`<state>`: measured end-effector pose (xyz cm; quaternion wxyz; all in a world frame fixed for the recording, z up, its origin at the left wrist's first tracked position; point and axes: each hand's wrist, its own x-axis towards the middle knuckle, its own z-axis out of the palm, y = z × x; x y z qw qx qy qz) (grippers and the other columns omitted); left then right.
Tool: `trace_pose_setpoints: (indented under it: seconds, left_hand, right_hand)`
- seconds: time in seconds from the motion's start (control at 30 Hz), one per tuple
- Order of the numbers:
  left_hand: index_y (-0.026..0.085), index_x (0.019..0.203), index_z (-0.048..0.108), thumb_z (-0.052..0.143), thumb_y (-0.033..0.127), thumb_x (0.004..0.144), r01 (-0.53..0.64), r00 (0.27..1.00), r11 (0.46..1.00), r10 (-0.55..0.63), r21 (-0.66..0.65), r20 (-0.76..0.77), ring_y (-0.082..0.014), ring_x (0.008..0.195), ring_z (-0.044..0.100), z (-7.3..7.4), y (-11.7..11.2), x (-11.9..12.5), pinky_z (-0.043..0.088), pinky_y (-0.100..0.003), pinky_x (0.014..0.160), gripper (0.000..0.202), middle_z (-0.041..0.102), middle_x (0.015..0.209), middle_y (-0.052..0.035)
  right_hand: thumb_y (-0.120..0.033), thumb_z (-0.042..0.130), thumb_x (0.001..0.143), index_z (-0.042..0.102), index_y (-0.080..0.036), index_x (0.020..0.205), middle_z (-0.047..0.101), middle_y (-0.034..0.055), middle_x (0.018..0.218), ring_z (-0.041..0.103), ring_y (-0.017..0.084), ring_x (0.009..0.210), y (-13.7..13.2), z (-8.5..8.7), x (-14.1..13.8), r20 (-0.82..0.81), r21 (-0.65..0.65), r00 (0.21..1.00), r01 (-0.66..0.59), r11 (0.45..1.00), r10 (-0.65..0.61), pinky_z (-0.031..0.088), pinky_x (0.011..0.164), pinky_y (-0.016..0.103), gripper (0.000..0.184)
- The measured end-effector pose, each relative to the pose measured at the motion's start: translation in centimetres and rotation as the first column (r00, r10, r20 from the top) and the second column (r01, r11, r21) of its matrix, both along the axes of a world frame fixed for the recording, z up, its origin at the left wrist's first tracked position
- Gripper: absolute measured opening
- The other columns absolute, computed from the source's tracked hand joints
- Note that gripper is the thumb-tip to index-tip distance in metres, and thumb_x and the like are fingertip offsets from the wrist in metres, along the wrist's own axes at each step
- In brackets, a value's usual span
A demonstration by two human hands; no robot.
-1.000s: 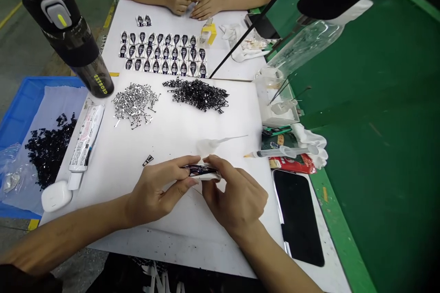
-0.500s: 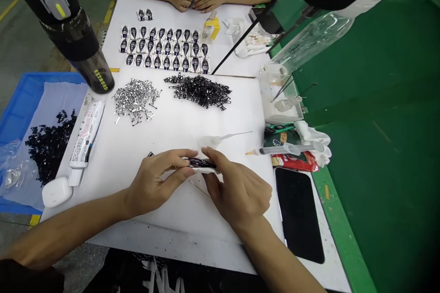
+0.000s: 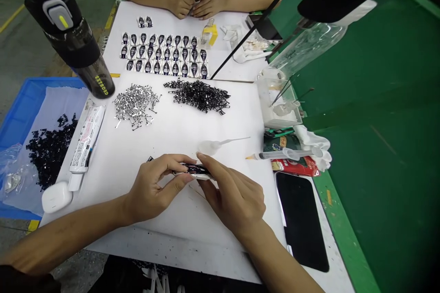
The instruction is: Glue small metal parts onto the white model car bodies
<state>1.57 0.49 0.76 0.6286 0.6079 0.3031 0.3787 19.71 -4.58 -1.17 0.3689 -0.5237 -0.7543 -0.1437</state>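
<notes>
Between both hands is a small black-and-white plastic part point(image 3: 196, 170), glossy dark on top and pale below. My left hand point(image 3: 153, 187) pinches its left end between thumb and fingers. Its right end is gripped by my right hand point(image 3: 233, 190), whose fingers partly cover it. A single small black piece point(image 3: 150, 159) peeks out behind my left hand. Beyond the hands lies a clear plastic dropper point(image 3: 211, 146). Further back on the white board point(image 3: 137, 146) are a heap of small silver metal pieces point(image 3: 135, 104) and a heap of small black frame-like pieces point(image 3: 202, 96).
Rows of black-and-white parts point(image 3: 165, 54) lie near a co-worker's hands point(image 3: 195, 5). At left stand a bottle point(image 3: 75, 41), a white tube point(image 3: 87, 139), an earbud case point(image 3: 57, 197) and a blue bin point(image 3: 20, 100). A syringe point(image 3: 288, 153) and phone point(image 3: 302, 222) lie right.
The view has tilted a little, so most things sit slightly lower. Both hands keep hold of the part, which has tipped slightly; my right hand appears a bit further left.
</notes>
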Motion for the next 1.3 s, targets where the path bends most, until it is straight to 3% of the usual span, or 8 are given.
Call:
trace_pose_setpoints:
  seconds: [0.1, 0.23, 0.4, 0.6, 0.8, 0.97, 1.17, 1.3]
  left_hand:
    - [0.018, 0.096, 0.064, 0.064, 0.020, 0.095, -0.005, 1.000, 1.000, 0.005, -0.011, 0.017, -0.0218, 0.108, 0.071, -0.1, 0.0, -0.1, 0.058, -0.036, 0.096, 0.002, 0.073, 0.118, -0.0113]
    - [0.018, 0.096, 0.064, 0.062, 0.018, 0.096, 0.072, 0.997, 0.997, -0.072, 0.004, 0.037, -0.0202, 0.104, 0.072, -0.3, 0.3, -0.1, 0.059, -0.035, 0.094, 0.003, 0.072, 0.124, -0.0115]
    - [0.015, 0.097, 0.066, 0.064, 0.009, 0.093, 0.109, 0.989, 0.977, -0.125, 0.184, 0.080, -0.0210, 0.100, 0.074, -0.7, 0.7, -0.1, 0.062, -0.038, 0.091, 0.007, 0.073, 0.122, -0.0133]
    - [0.013, 0.100, 0.063, 0.065, 0.000, 0.089, 0.074, 0.989, 0.933, -0.114, 0.353, 0.094, -0.0247, 0.109, 0.073, -0.8, 0.6, 0.0, 0.063, -0.038, 0.091, 0.017, 0.073, 0.121, -0.0173]
    - [0.011, 0.102, 0.061, 0.063, -0.001, 0.090, 0.067, 0.992, 0.899, -0.107, 0.432, 0.067, -0.0272, 0.113, 0.072, -1.0, 0.4, 0.1, 0.064, -0.038, 0.090, 0.017, 0.072, 0.121, -0.0215]
    - [0.009, 0.109, 0.058, 0.059, 0.000, 0.092, 0.056, 0.998, 0.827, -0.058, 0.559, -0.015, -0.0267, 0.112, 0.072, -1.2, 0.3, 0.1, 0.065, -0.038, 0.090, 0.019, 0.071, 0.120, -0.0233]
    - [0.009, 0.110, 0.059, 0.059, 0.001, 0.092, 0.035, 0.999, 0.744, 0.002, 0.668, -0.054, -0.0267, 0.116, 0.071, -1.2, 0.3, 0.1, 0.064, -0.035, 0.094, 0.020, 0.073, 0.119, -0.0216]
    - [0.009, 0.114, 0.059, 0.061, 0.003, 0.092, 0.015, 0.998, 0.689, 0.028, 0.724, -0.047, -0.0267, 0.117, 0.070, -1.3, 0.3, 0.1, 0.065, -0.035, 0.091, 0.023, 0.071, 0.123, -0.0223]
  right_hand:
    - [-0.012, 0.064, 0.093, 0.055, -0.012, 0.134, 0.076, 0.0128, 0.110, 0.076, 0.018, 0.088, 0.0, 0.0, -0.1, 0.008, 0.002, 1.000, -0.010, 1.000, 0.010, 0.061, 0.076, 0.025, 0.043]
    - [-0.004, 0.063, 0.087, 0.055, -0.010, 0.136, 0.078, 0.0101, 0.099, 0.074, 0.017, 0.071, -0.3, -0.3, -0.5, -0.046, 0.052, 0.997, 0.071, 0.996, -0.069, 0.060, 0.065, 0.027, 0.050]
    - [-0.001, 0.063, 0.083, 0.060, -0.014, 0.129, 0.079, 0.0063, 0.097, 0.073, 0.017, 0.066, -0.6, -0.3, -1.1, -0.104, 0.129, 0.985, 0.148, 0.981, -0.135, 0.060, 0.057, 0.027, 0.049]
    - [-0.002, 0.058, 0.081, 0.063, -0.017, 0.123, 0.079, 0.0065, 0.095, 0.072, 0.016, 0.063, -0.9, 0.1, -1.2, -0.118, 0.109, 0.980, 0.173, 0.979, -0.160, 0.057, 0.049, 0.027, 0.045]
    - [-0.002, 0.060, 0.080, 0.063, -0.017, 0.122, 0.079, 0.0074, 0.094, 0.072, 0.016, 0.060, -0.9, -0.1, -1.0, -0.134, 0.104, 0.982, 0.151, 0.983, -0.137, 0.056, 0.048, 0.026, 0.045]
    - [-0.002, 0.067, 0.078, 0.064, -0.016, 0.117, 0.079, 0.0060, 0.094, 0.068, 0.013, 0.055, -0.9, -0.8, -1.3, -0.183, 0.149, 0.977, 0.135, 0.980, -0.107, 0.053, 0.044, 0.023, 0.041]
    - [-0.003, 0.066, 0.076, 0.063, -0.017, 0.110, 0.079, 0.0065, 0.096, 0.065, 0.013, 0.049, -1.3, -1.4, -1.5, -0.331, 0.019, 0.939, 0.105, 0.994, -0.093, 0.048, 0.038, 0.025, 0.037]
    - [-0.004, 0.065, 0.075, 0.061, -0.019, 0.100, 0.079, 0.0078, 0.094, 0.063, 0.013, 0.047, -1.3, -1.1, -1.5, -0.369, 0.037, 0.928, 0.077, 0.996, -0.058, 0.048, 0.040, 0.026, 0.029]
